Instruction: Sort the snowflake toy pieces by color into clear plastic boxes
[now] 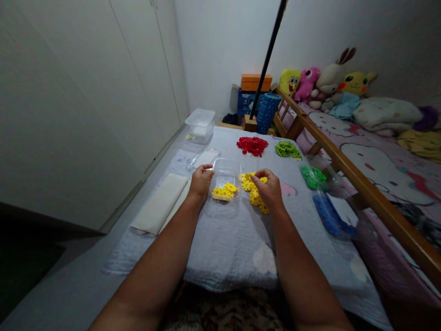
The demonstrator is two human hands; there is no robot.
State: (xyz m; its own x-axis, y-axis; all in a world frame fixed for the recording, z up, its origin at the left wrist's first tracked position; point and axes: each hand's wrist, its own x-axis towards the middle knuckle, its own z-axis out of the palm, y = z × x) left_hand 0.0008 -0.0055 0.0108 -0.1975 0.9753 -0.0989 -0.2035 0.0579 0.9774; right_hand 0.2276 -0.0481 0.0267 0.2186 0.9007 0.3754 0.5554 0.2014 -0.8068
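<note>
My left hand [201,183] grips the left rim of a clear plastic container [225,166], fingers closed on its edge. Several yellow snowflake-shaped building discs [224,191] lie in the near part of that container. To its right, a loose pile of the same yellow discs [255,198] rests on the cloth. Over this pile is my right hand [268,186], its thumb and fingertips pinched together. Whatever may be between those fingertips is too small to make out against the yellow pieces behind.
Red pieces [252,145] and light green pieces [287,150] lie in heaps farther back. At the right stand containers with green pieces [313,177] and blue pieces [332,215]. A folded beige cloth [160,202], a clear lid [205,158] and stacked clear boxes [200,124] are left. A wooden bed rail [330,142] borders the right.
</note>
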